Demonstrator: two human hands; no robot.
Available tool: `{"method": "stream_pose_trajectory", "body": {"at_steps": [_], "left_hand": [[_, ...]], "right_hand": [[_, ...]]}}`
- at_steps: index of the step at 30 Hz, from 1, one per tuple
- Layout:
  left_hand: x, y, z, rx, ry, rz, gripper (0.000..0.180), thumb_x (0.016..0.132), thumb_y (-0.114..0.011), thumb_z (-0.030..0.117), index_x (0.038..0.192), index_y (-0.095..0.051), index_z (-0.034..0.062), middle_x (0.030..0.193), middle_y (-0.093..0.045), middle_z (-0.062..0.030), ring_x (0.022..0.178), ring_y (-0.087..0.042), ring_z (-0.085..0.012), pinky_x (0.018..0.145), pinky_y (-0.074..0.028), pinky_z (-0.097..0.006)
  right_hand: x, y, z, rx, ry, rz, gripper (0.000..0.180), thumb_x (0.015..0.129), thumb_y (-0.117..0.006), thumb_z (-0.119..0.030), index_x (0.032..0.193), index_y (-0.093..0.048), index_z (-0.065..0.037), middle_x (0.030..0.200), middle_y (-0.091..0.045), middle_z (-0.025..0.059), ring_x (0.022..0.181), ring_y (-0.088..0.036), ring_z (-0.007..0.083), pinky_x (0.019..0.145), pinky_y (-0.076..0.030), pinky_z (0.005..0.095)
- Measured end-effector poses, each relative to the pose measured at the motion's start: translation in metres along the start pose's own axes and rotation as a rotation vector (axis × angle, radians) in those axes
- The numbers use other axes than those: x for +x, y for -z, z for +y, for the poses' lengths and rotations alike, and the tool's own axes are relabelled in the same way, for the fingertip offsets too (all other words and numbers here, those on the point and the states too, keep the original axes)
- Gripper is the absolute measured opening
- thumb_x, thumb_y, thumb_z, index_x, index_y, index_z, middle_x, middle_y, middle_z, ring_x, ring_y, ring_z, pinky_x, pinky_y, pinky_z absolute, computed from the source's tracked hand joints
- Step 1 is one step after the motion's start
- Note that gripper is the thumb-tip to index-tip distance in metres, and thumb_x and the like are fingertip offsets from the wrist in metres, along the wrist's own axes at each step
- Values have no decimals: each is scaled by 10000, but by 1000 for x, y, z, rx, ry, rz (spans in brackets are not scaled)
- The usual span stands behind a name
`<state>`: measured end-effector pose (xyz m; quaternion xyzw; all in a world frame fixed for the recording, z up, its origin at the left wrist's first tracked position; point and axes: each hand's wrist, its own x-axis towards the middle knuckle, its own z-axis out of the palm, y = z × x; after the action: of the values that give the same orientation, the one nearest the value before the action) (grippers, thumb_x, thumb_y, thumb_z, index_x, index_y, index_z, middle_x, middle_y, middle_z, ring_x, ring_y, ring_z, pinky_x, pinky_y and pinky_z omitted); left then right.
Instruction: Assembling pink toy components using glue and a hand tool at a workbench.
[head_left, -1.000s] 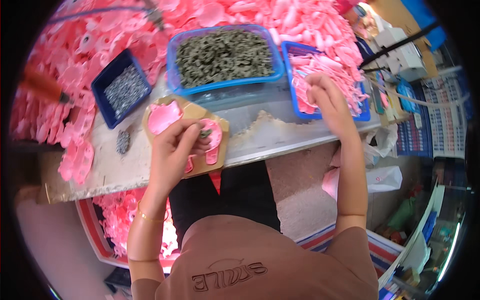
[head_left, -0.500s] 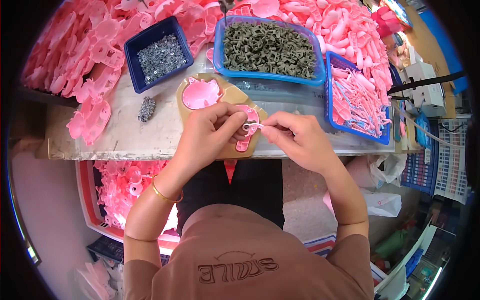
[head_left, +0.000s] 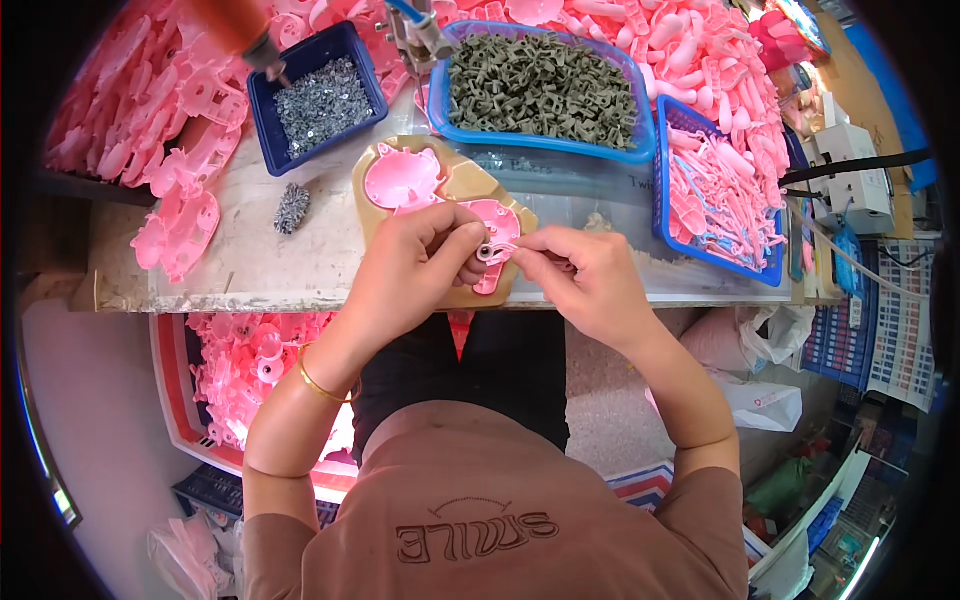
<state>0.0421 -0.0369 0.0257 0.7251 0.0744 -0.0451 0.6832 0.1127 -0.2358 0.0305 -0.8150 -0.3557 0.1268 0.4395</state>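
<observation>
One pink pc btwn L/R fingers

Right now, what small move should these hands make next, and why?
I'd probably lower the slim pink strip toward the pink molded shell: the right hand pinches it, the left hand meets its ringed end, and the shell sits in the tan block beneath.

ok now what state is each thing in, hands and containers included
left hand, closed at a small dark part
right hand, pinching a thin pink piece
tan fixture, holding pink shells
navy tray, partly filled with metal bits
blue tub, full of green parts
blue basket, full of mostly pink strips
</observation>
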Motion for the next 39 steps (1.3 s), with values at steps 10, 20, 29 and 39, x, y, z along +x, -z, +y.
{"method": "stream_pose_trajectory", "body": {"at_steps": [10, 20, 29, 39], "left_hand": [[-6, 24, 4, -52, 119, -126, 256, 1015, -559, 209, 1020, -667, -23, 794, -670, -31, 691, -640, -66, 608, -532, -202], [-15, 32, -1, -19, 56, 31, 247, 1016, -555, 177, 1014, -648, -52, 829, -682, -62, 717, -691, -120, 624, -576, -238], [-18, 23, -8, 19, 31, 149, 196, 1001, -570, 129, 969, -630, -54, 809, -679, -67, 719, -669, -96, 658, -560, -236], [-17, 24, -4, -35, 74, 114, 225, 1016, -537, 144, 949, -625, -52, 800, -677, -72, 694, -675, -119, 648, -561, -238]], "right_hand": [[20, -3, -7, -128, 276, -137, 180, 854, -709, -80, 1025, -678, -33, 838, -708, 98, 729, -708, 199, 608, -522, 313], [35, -21, -22, -52, 108, -88, 131, 836, -741, -76, 953, -713, -22, 771, -708, 82, 670, -690, 152, 610, -525, 285], [31, -26, -28, 88, -118, -63, 125, 856, -725, -32, 956, -704, 39, 792, -733, 70, 712, -673, 76, 647, -541, 242], [29, -25, -29, 73, -116, -63, 157, 844, -733, -49, 997, -698, -36, 758, -719, 101, 668, -705, 120, 609, -539, 252]]}}
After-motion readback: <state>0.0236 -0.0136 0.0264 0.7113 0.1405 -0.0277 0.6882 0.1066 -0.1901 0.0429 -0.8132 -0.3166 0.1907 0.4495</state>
